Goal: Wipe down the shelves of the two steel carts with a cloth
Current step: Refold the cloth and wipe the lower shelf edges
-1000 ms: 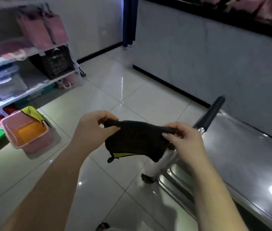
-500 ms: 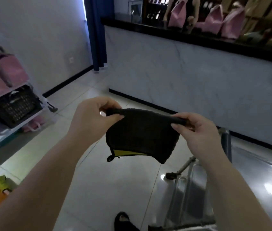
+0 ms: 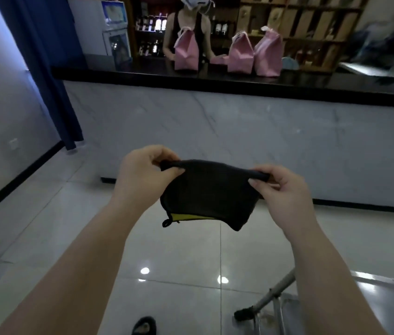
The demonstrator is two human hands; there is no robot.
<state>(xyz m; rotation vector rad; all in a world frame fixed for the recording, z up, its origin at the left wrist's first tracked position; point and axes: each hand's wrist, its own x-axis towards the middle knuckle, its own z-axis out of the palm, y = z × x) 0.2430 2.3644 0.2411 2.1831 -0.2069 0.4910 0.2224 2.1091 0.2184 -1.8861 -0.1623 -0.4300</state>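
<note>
black cloth with a yellow lower edge hangs over the floor, its top corners pinched by the left hand and right hand. pink bags stand on the tabletop behind, contents hidden. steel cart sits bottom right.

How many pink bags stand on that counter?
3: left bag before the person; middle bag and right bag side by side. A flat pink piece between may be a fourth.
</note>
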